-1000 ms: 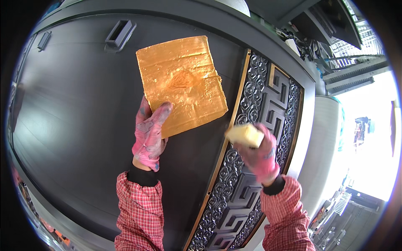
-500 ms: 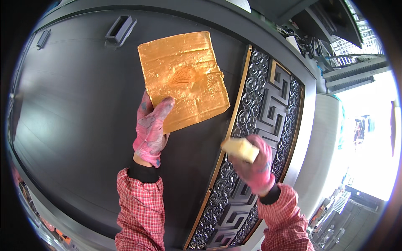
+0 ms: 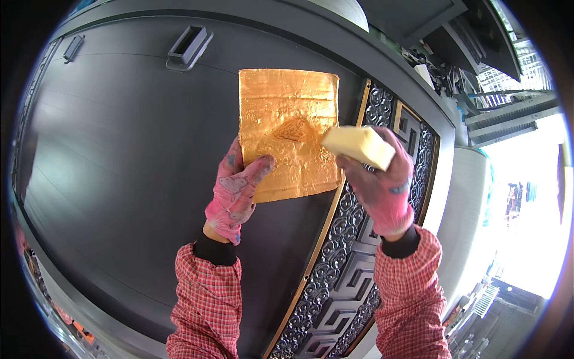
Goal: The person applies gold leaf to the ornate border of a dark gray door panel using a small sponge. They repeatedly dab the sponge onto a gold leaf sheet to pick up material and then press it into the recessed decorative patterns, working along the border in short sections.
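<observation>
Here, hands are working a gold sheet.
Left hand is pressing its lower edge flat-fingered; right hand is gripping a sponge at its right edge.

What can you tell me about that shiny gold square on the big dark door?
The gold sheet is a thin, roughly square piece that looks like metal foil, orange-gold and wrinkled, with a raised bump near its middle. It lies flat against the dark door panel, beside the patterned strip. The left hand, in a pink glove, presses its lower left corner. The right hand holds a pale yellow sponge block at its right edge.
</observation>
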The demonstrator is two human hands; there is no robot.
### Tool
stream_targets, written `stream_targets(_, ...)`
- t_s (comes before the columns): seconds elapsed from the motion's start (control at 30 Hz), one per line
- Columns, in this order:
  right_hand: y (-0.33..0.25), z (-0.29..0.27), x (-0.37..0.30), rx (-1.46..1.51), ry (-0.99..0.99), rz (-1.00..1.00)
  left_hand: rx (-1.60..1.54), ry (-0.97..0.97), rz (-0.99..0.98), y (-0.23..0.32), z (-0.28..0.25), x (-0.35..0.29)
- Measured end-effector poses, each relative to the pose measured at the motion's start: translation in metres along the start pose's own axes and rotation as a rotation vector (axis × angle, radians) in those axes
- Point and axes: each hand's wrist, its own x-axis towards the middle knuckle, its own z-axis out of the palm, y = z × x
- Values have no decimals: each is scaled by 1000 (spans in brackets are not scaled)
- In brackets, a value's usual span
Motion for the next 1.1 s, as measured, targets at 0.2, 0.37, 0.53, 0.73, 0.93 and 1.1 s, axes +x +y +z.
stream_targets(0.2, -4, 4, 22, -110, -105, 18, 44, -19, 10, 3, 1, -1)
stream_targets(0.37, 0, 11, 19, -88, -170, -87, 65, -24, 6, 6, 6, 0)
stream_targets(0.53, 42, 0, 5, 369, 66, 224, 10, 50, 38, -1, -1, -2)
stream_targets(0.73, 114, -12, 54, 393, 236, 361, 12, 44, 93, -3, 4, -2)
stream_targets(0.93, 138, -3, 82, 401, 212, 311, -5, 40, 45, 2, 3, -2)
stream_targets(1.1, 136, -4, 92, 284, 135, 297, 42, 26, 84, -1, -2, -2)
